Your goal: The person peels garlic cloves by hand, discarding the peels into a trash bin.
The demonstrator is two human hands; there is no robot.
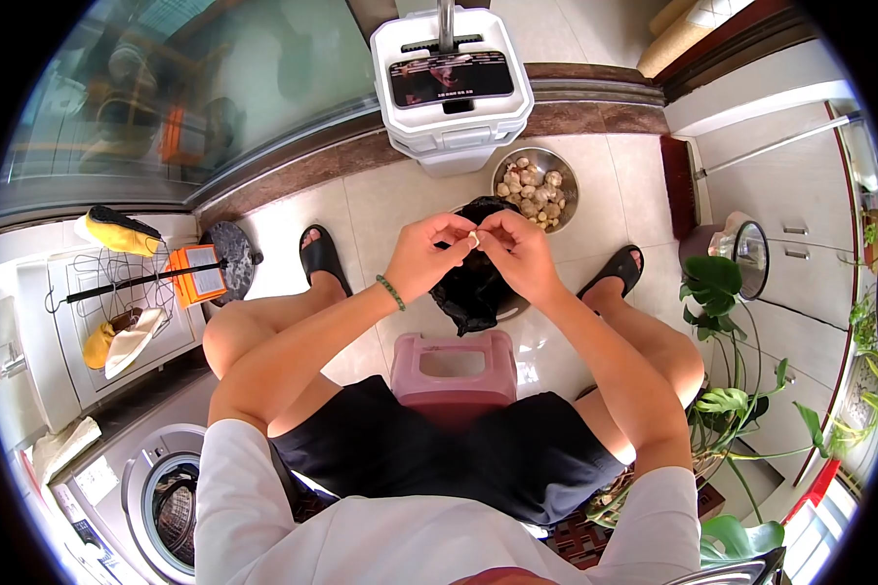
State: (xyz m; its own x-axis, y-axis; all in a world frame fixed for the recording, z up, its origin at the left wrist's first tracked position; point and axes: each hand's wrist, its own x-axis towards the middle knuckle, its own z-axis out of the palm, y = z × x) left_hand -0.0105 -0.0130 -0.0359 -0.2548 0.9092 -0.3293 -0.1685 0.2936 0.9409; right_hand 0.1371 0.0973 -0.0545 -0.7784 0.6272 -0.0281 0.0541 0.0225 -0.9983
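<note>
Between the fingertips of both hands is a small whitish garlic clove. My left hand, with a green bead bracelet on its wrist, pinches it from one side. From the other side my right hand closes its thumb and fingers on it. Directly below both hands is a black plastic bag, which lines a round container mostly hidden under it. Just beyond my right hand stands a metal bowl holding several garlic bulbs and cloves.
A white bin-like box with a phone on top stands ahead. A pink stool is between my legs. On the left are a wire rack with shoes and a washing machine; plants and cabinets line the right.
</note>
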